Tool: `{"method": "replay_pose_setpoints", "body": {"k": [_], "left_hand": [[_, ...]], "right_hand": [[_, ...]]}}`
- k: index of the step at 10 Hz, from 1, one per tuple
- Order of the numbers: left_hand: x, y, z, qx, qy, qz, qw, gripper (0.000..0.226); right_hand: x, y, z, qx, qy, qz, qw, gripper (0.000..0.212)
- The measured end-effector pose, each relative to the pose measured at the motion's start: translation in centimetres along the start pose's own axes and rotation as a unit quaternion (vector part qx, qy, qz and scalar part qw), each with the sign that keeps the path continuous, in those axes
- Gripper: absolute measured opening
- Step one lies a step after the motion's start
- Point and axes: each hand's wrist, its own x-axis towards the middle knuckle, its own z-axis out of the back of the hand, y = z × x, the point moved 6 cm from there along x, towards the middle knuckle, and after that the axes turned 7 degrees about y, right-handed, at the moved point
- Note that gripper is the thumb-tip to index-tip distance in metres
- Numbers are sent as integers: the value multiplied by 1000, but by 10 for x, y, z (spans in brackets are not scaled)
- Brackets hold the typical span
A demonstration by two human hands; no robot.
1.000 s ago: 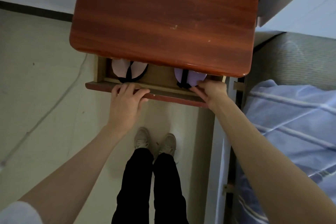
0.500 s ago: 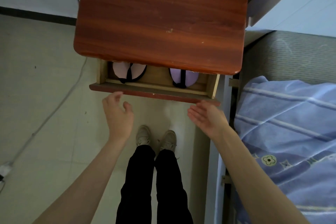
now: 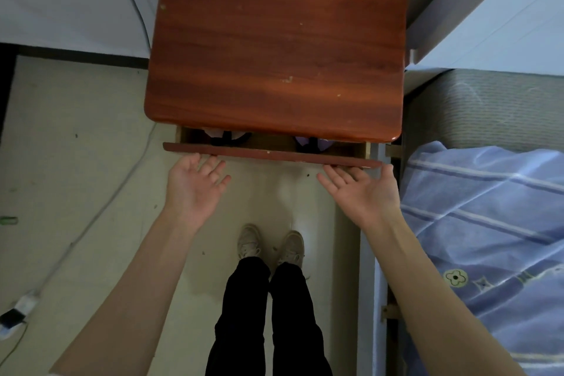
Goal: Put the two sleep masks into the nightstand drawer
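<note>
I have both palms turned up and set against the drawer front [image 3: 271, 156], my left hand [image 3: 193, 189] under its left end and my right hand [image 3: 361, 195] under its right end, one at each side so that, as I judge it, the drawer slides in square rather than skewing on its runners. The fingers of both hands are spread apart and empty, fingertips touching or just short of the front's lower edge; I cannot tell which. The drawer is open only a narrow gap beneath the nightstand top [image 3: 277, 40], and both masks lie inside it: the pink sleep mask [image 3: 224, 135] toward the left, the purple sleep mask [image 3: 312, 142] toward the right, well apart, each mostly hidden by the overhanging top. Only the closing push seems left
</note>
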Motion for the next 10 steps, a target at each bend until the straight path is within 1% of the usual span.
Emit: {"method": "replay_pose_setpoints", "body": {"k": [1,3,5,6,7,8,9,10], "left_hand": [[6,-2,-13,-59,22,13,998,57],[27,-14,-23,-78,44,3,996,51],[43,-19,-23,-97,40,-3,994,43],[44,-16,-19,-101,38,-5,994,43],[43,-16,-21,-73,38,-1,997,47],[40,-15,-26,120,19,37,992,50],[24,-26,-39,524,-23,-10,851,36],[6,-48,-67,740,-29,-226,633,31]], "right_hand": [[7,6,-8,22,0,17,1000,81],[27,12,-15,60,2,44,997,77],[43,13,-14,40,-23,44,998,75],[45,12,-10,48,-28,48,997,75],[42,14,-13,33,-29,49,998,72],[33,15,-20,-60,-40,48,996,66],[13,24,-26,-338,-129,69,930,49],[-14,49,-57,-646,-198,228,701,36]]}}
